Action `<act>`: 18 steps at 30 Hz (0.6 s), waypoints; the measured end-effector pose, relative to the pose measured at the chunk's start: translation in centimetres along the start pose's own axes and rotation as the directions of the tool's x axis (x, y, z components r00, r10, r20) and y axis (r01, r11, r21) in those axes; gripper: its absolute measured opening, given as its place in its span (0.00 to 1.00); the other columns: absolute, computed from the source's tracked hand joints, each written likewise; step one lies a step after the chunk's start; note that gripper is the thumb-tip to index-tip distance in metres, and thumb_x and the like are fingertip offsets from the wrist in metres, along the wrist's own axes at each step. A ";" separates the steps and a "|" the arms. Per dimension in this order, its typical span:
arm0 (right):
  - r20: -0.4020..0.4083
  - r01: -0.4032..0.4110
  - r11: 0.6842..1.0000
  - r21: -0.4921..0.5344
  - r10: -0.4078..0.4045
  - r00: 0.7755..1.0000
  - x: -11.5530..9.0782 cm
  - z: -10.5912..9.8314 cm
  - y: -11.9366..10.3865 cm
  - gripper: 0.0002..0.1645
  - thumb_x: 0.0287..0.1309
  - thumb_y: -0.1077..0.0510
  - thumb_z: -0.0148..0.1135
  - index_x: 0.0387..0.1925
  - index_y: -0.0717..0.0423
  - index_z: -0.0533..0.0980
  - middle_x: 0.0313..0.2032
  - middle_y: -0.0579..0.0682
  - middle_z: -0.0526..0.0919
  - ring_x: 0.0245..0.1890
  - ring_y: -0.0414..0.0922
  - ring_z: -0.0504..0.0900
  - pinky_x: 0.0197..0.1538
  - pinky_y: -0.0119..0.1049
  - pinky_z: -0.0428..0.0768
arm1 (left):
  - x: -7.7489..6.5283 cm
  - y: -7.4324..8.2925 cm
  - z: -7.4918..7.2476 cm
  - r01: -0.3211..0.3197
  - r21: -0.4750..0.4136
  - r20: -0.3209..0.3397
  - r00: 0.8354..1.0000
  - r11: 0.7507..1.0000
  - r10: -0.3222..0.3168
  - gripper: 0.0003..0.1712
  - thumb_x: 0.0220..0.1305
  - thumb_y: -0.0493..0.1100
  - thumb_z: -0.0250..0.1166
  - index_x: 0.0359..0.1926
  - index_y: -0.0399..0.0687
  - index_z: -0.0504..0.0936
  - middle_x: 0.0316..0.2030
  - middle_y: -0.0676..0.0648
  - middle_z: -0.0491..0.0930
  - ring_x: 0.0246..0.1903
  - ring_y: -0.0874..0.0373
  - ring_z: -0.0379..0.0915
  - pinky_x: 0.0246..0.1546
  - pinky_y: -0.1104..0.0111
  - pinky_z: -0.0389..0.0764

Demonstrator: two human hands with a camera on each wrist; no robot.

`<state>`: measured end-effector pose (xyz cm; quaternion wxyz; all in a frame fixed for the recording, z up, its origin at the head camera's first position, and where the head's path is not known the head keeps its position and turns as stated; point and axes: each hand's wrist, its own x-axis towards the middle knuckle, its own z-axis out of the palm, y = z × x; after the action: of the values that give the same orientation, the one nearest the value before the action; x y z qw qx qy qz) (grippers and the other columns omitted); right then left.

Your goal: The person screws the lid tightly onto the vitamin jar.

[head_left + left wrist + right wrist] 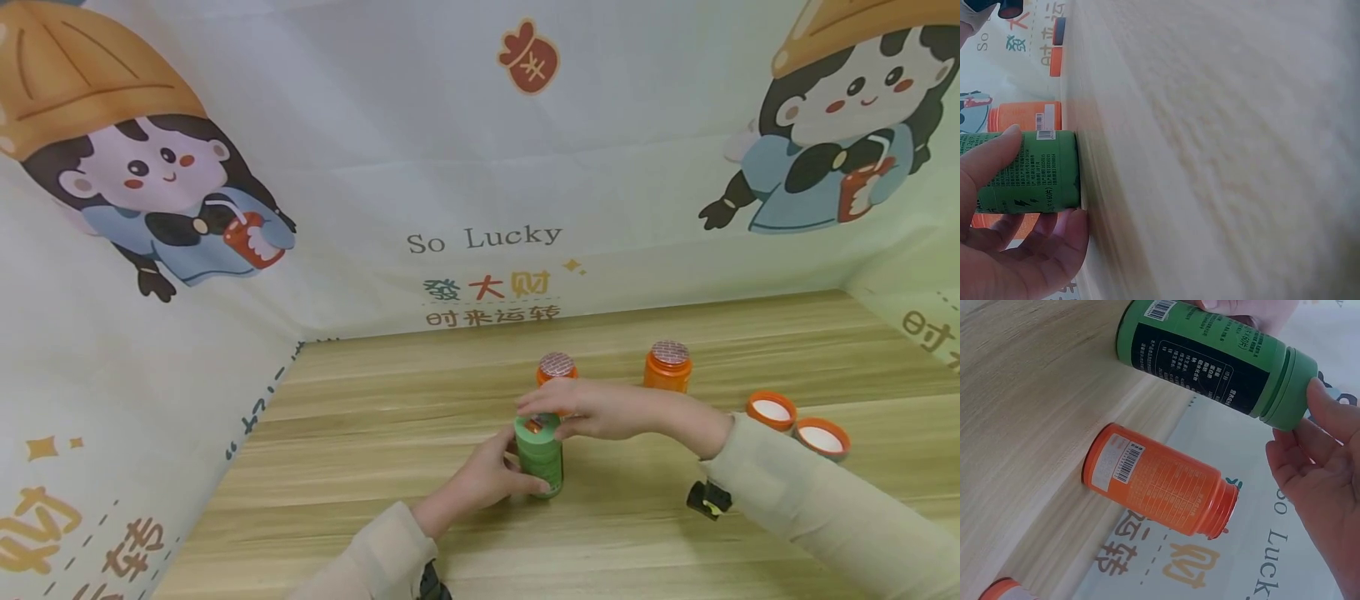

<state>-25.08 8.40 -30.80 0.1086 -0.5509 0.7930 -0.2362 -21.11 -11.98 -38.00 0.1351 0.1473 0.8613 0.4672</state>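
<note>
- nearest is the left hand [491, 475], wrapped low round the green plastic cylinder bottle [542, 471] from its left side: thumb across the front, fingers curled behind.
- that bottle's in front of the person near mid-table, long axis about upright, base seemingly on the wood. smooth rounded body, tiny print, plus a dark panel with a barcode in the right wrist view.
- key bit imo: the ridge-free green round lid [1291, 390] is straight up that axis from the left fingers and right between the right ones. so the right hand [600, 408] is nearer the top, its arm coming in from the right, thumb and fingers pinching the lid's rim from opposite sides. how hard, can't tell.
- there's a small orange patch on top of the lid, no clue if it's print or reflection.
- off to the right, near the right forearm, two shallow round lids lie white-lined side up, just beside each other: the nearer orange-rimmed lid [822, 437] and the farther orange-rimmed lid [771, 410].
- just behind the right hand, partly hidden: a glossy orange plastic jar [546, 377], upright, patterned foil-looking top, narrower neck.
- a second orange plastic jar [666, 375] stands well apart to its right, same patterned top.
- under it all, the pale wood-grain table [360, 417]; at the back, a white creased printed sheet [360, 200].
</note>
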 end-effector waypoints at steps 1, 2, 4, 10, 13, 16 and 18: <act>0.000 -0.002 1.000 -0.003 0.002 1.000 0.0 0.0 0.0 0.26 0.61 0.63 0.53 0.60 0.63 0.65 0.62 0.58 0.66 0.62 0.53 0.64 0.60 0.46 0.66 | 0.0 0.0 0.0 -0.001 0.003 -0.001 1.000 1.000 0.001 0.34 0.47 0.40 0.72 0.55 0.38 0.67 0.45 0.43 0.74 0.34 0.56 0.71 0.33 0.68 0.74; -0.001 -0.006 1.000 -0.004 0.006 1.000 0.1 0.0 0.0 0.26 0.61 0.62 0.54 0.60 0.62 0.65 0.62 0.57 0.66 0.62 0.53 0.64 0.60 0.46 0.66 | 0.0 0.0 0.0 -0.002 0.006 -0.002 1.000 1.000 0.002 0.35 0.47 0.40 0.72 0.55 0.38 0.67 0.45 0.43 0.74 0.34 0.56 0.71 0.33 0.68 0.74; -0.009 -0.013 1.000 -0.019 0.013 1.000 0.1 0.1 0.1 0.26 0.60 0.59 0.55 0.60 0.62 0.66 0.61 0.57 0.68 0.61 0.52 0.64 0.59 0.46 0.67 | -0.1 0.1 0.0 0.000 0.004 -0.003 1.000 1.000 0.000 0.35 0.47 0.40 0.72 0.55 0.38 0.68 0.45 0.43 0.74 0.34 0.56 0.71 0.33 0.68 0.74; -0.059 -0.053 0.996 -0.075 0.048 0.997 0.4 0.5 0.1 0.31 0.58 0.50 0.57 0.59 0.62 0.67 0.56 0.55 0.69 0.56 0.50 0.65 0.56 0.44 0.69 | -0.1 0.2 0.0 0.004 -0.008 -0.006 1.000 1.000 -0.004 0.35 0.47 0.40 0.72 0.56 0.39 0.67 0.45 0.43 0.74 0.34 0.56 0.71 0.31 0.68 0.74; -0.084 -0.064 0.990 -0.128 0.053 0.995 0.6 0.8 0.1 0.33 0.56 0.46 0.57 0.58 0.62 0.68 0.53 0.54 0.70 0.52 0.47 0.67 0.53 0.41 0.70 | -0.1 0.0 0.1 0.002 -0.011 -0.004 1.000 1.000 -0.002 0.35 0.47 0.40 0.72 0.56 0.39 0.67 0.45 0.43 0.74 0.34 0.56 0.71 0.31 0.68 0.74; -0.124 -0.082 0.981 -0.174 0.060 0.990 0.7 1.1 0.1 0.33 0.54 0.44 0.59 0.55 0.62 0.71 0.49 0.52 0.72 0.48 0.45 0.68 0.50 0.39 0.72 | 0.0 -0.1 0.1 -0.003 -0.010 -0.007 1.000 1.000 0.003 0.36 0.47 0.40 0.72 0.56 0.39 0.67 0.44 0.43 0.74 0.34 0.57 0.71 0.31 0.68 0.74; -0.157 -0.103 0.975 -0.194 0.073 0.985 0.8 1.2 0.0 0.32 0.52 0.43 0.61 0.52 0.62 0.72 0.47 0.51 0.73 0.46 0.44 0.69 0.49 0.37 0.72 | 0.0 -0.1 0.1 -0.005 -0.009 -0.012 1.000 1.000 0.005 0.35 0.46 0.40 0.73 0.56 0.39 0.67 0.44 0.43 0.74 0.33 0.57 0.71 0.30 0.68 0.74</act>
<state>-24.85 7.38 -31.81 0.0032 -0.5041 0.8425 -0.1899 -21.12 -11.96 -38.18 0.1296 0.1459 0.8595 0.4725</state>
